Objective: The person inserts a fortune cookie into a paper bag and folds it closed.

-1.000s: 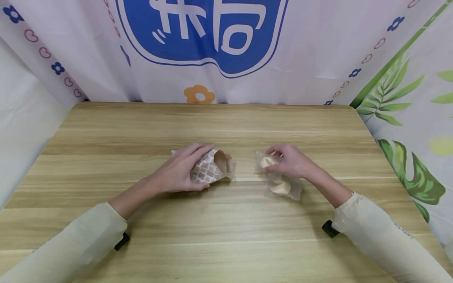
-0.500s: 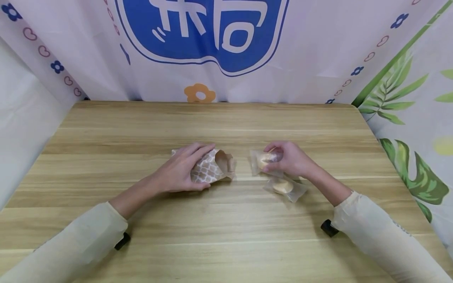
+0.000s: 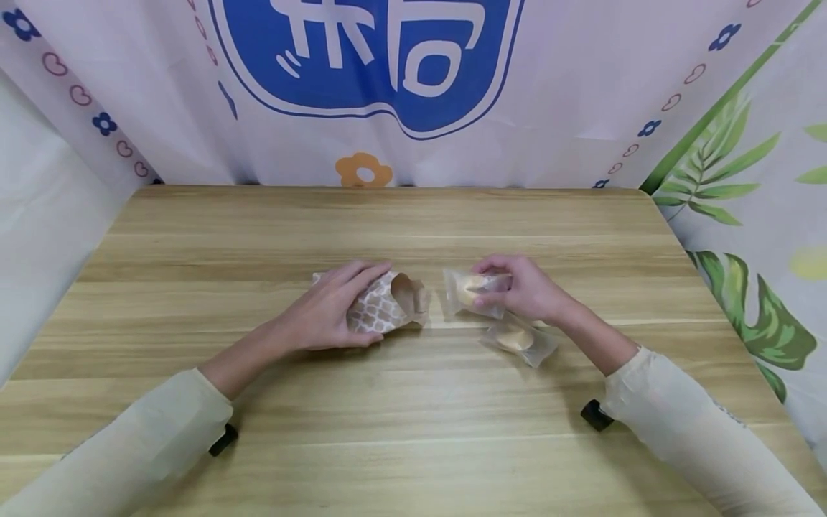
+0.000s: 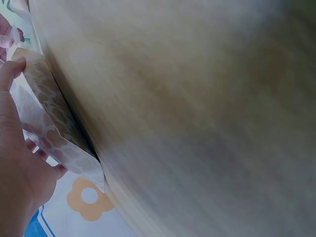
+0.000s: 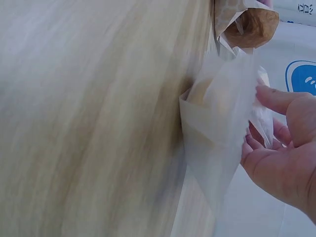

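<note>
near the middle of the pale wood-grain tabletop (image 3: 388,431), a little left: a brown paper bag with white lattice print (image 3: 377,307), lying on its side, crumpled mouth gaping to the right. the person's left hand (image 3: 323,312) lies over it, spread fairly wide, fingers along the far side, thumb along the near side, gripping the bag across its body; the left wrist view shows thumb and fingers on opposite sides of the paper.

just right of the mouth, apart from it: a frosted, translucent plastic packet with a pale yellow filling (image 3: 464,291). the person's right hand (image 3: 526,287) pinches its right part between thumb and fingers, the gap narrow, no wider than the packet. left end of the film sticks out free toward the bag. whether the packet clears the wood, cannot tell.

nearer, below the right hand: a second frosted plastic packet, same pale filling (image 3: 517,339), resting on the wood. whether the two packets touch, unclear.

handling, by judgement: the bag probably light, thin, easily creased; best held behind the mouth, lightly, so the paper does not collapse. the packets look light and slick, the filling perhaps crumbly; a gentle hold on the film end or round the middle seems safest.
</note>
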A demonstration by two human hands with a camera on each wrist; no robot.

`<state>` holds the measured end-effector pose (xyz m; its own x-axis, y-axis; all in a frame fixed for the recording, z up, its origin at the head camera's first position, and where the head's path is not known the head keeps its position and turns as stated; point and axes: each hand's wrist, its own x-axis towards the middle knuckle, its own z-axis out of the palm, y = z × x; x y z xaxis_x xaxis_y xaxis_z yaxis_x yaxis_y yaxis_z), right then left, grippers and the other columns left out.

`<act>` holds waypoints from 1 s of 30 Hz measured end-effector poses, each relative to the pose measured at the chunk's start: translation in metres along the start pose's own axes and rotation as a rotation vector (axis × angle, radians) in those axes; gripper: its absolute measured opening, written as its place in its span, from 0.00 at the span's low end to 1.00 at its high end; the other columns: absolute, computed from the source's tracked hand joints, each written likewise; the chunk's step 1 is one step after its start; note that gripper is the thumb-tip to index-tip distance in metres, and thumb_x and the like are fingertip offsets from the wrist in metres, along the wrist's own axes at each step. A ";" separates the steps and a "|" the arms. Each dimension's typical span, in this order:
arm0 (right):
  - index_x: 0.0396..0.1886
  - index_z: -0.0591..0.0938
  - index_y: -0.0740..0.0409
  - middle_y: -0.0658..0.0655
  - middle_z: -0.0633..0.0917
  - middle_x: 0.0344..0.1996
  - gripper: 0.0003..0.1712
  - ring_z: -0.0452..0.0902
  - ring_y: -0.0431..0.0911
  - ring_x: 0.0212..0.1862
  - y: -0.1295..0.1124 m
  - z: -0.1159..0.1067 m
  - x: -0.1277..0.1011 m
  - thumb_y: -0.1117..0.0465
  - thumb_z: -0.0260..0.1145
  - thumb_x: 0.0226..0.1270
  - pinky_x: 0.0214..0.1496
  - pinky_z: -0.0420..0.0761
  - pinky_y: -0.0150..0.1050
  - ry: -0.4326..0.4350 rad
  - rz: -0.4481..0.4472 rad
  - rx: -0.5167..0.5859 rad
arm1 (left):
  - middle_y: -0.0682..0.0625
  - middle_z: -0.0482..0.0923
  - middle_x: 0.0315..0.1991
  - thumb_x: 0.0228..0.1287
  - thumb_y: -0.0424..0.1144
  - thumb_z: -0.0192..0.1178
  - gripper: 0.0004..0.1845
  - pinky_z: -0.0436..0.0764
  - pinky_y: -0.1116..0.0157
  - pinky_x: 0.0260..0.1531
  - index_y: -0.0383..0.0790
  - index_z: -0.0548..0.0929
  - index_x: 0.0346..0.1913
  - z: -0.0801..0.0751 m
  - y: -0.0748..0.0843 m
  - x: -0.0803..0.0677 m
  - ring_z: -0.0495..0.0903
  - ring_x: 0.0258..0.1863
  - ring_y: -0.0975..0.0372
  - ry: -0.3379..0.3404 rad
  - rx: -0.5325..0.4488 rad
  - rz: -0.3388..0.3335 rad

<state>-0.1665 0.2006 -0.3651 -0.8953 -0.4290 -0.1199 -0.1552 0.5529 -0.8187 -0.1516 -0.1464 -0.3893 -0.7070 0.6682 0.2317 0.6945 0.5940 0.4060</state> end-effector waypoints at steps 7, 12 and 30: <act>0.63 0.79 0.68 0.70 0.82 0.57 0.27 0.85 0.55 0.45 -0.007 0.004 0.002 0.70 0.73 0.65 0.43 0.88 0.39 -0.006 -0.016 0.056 | 0.39 0.70 0.70 0.47 0.59 0.79 0.58 0.75 0.40 0.62 0.38 0.64 0.79 -0.001 -0.001 0.000 0.74 0.63 0.44 0.000 0.002 -0.003; 0.63 0.80 0.67 0.67 0.83 0.51 0.28 0.83 0.50 0.37 -0.010 0.007 0.002 0.68 0.76 0.63 0.34 0.85 0.36 0.005 -0.021 0.077 | 0.40 0.71 0.68 0.48 0.58 0.79 0.57 0.77 0.41 0.60 0.38 0.65 0.78 -0.001 0.000 0.000 0.76 0.61 0.46 0.002 -0.003 0.003; 0.64 0.76 0.70 0.66 0.88 0.44 0.30 0.85 0.47 0.41 -0.023 0.017 0.008 0.72 0.74 0.63 0.39 0.86 0.33 0.060 0.079 0.296 | 0.41 0.71 0.68 0.47 0.58 0.79 0.57 0.78 0.41 0.59 0.39 0.65 0.78 0.001 -0.001 -0.001 0.76 0.60 0.47 0.008 -0.009 -0.008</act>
<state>-0.1631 0.1725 -0.3572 -0.9243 -0.3451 -0.1631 0.0360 0.3465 -0.9374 -0.1509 -0.1474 -0.3903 -0.7136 0.6596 0.2359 0.6876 0.5951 0.4161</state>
